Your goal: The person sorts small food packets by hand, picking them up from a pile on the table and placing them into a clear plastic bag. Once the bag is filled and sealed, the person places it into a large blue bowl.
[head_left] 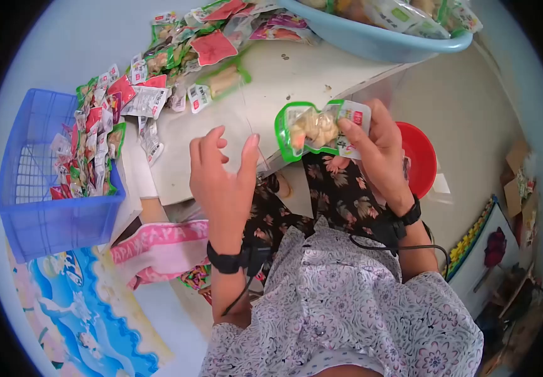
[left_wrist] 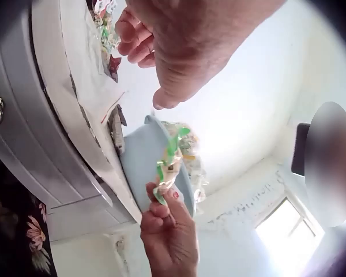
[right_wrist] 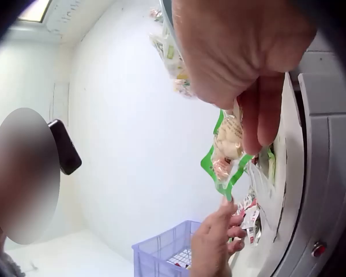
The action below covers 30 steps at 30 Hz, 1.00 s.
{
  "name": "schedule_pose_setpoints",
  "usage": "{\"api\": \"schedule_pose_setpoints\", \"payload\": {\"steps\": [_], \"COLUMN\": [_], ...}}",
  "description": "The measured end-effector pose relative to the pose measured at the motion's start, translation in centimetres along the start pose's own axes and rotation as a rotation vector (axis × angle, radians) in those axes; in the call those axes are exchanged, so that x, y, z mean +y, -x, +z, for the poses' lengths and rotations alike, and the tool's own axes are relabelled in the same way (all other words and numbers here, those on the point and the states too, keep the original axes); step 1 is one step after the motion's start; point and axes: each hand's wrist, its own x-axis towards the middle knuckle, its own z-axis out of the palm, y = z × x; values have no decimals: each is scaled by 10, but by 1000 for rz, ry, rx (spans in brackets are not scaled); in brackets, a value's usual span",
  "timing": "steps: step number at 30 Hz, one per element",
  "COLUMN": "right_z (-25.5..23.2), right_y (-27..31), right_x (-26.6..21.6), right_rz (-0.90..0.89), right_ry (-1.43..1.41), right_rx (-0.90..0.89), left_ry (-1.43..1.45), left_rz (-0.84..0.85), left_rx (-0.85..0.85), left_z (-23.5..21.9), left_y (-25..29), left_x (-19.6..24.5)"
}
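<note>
While the left hand [head_left: 223, 179] is spread, the right hand [head_left: 381, 154] pinches a packet [head_left: 314, 129].

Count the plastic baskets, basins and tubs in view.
3: in the head view, a blue basket at the left, a light-blue basin at the top, and a red tub, partly covered, right of the held packet. Others may be hidden.

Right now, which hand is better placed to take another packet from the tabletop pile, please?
Probably the left hand: it looks empty and is nearer the pile, while the right hand grips a green-edged packet.
</note>
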Motion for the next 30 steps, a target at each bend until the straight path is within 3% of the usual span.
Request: {"api": "schedule_pose_setpoints", "payload": {"steps": [5,8,11,14,17,20,23,26,30], "right_z": [9,3,4,11,23,32,36,31,28], "right_y": [0,0,-2,-6,-13,-16,-19,-24,-24], "right_x": [6,6,0,-1,-2,-7,1,15,26], "right_rz": [-28,-4,42,54,-28,-121,-248,-500,-508], "right_ry": [-29,-9,10,-2,-30,38,196,489,564], "right_rx": [87,63,93,86,129,127,98,111,123], "left_ry": [-219,-167,241,517,694,722,779,751,844], "left_rz": [149,43,-134,-204,-340,-304,-300,-267,-344], "left_rx": [53,-58,-103,-169,-262,-275,-270,-243,-238], "left_z": [24,29,33,31,23,25,24,18,17], "left_y": [-19,-19,-17,-16,-13,-7,-5,-5,-8], "left_x": [-5,-9,-23,-34,-20,-11,-3,-5,-10]}}
